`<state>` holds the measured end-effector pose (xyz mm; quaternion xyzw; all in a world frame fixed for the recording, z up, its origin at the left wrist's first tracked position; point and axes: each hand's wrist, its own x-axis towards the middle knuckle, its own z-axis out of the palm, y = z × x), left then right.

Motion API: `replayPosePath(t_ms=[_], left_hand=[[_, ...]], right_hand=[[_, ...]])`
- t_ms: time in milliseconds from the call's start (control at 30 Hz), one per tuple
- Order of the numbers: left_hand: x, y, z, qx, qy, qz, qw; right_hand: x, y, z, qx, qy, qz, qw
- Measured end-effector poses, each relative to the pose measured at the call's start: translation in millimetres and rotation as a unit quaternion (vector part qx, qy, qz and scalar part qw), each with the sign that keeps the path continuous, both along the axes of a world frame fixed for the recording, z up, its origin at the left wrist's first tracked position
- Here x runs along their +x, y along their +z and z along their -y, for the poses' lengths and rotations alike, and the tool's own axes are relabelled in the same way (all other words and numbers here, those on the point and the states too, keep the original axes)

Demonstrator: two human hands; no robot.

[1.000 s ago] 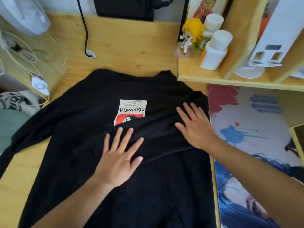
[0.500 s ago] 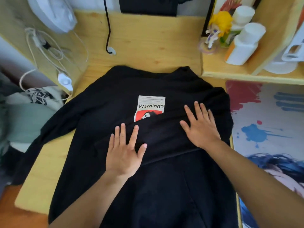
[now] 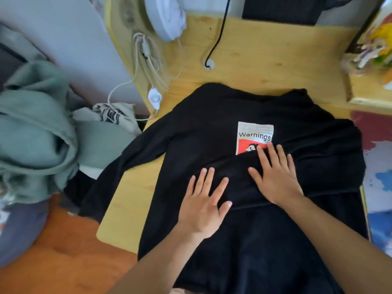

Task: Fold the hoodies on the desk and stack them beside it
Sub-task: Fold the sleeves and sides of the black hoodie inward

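- Lying flat on the worktop (image 3: pixel 254 60): black hoodie (image 3: pixel 201 128), long axis running away from the body, "Warnings" patch (image 3: pixel 254 134) facing up.
- Pressing flat, fingers spread, gripping nothing: left hand (image 3: pixel 203 204) just below and left of the patch, right hand (image 3: pixel 275 177) with fingertips touching the patch's lower edge.
- Pinning the already folded-over right sleeve across the chest.
- Trailing off the worktop edge, far left of the patch: unfolded sleeve (image 3: pixel 110 177); left hand nearer, likely next.
- No containers showing; green garment (image 3: pixel 38 128) heaped beyond that sleeve.

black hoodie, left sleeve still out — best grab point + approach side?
Likely pinch the unfolded sleeve of the black hoodie low down, where it drapes off the desk edge: that cloth hangs free. Come from the left with the left hand.
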<state>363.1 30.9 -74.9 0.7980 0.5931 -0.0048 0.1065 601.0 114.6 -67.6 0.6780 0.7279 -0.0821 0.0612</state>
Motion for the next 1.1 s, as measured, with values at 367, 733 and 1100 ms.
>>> replayPosePath(t_ms=[367,733,1100], left_hand=[[-248,32,21,-0.051,0.706,0.356,0.609],[-293,-49,33,-0.239,0.706,0.544,0.385],[-313,-84,31,-0.166,0.739,0.525,0.389]], right_hand=[[-165,36,13,-0.029,0.098,-0.143,0.985],[-185,29,8,-0.111,0.055,-0.074,0.99],[-269,35,-30,-0.051,0.178,-0.078,0.98]])
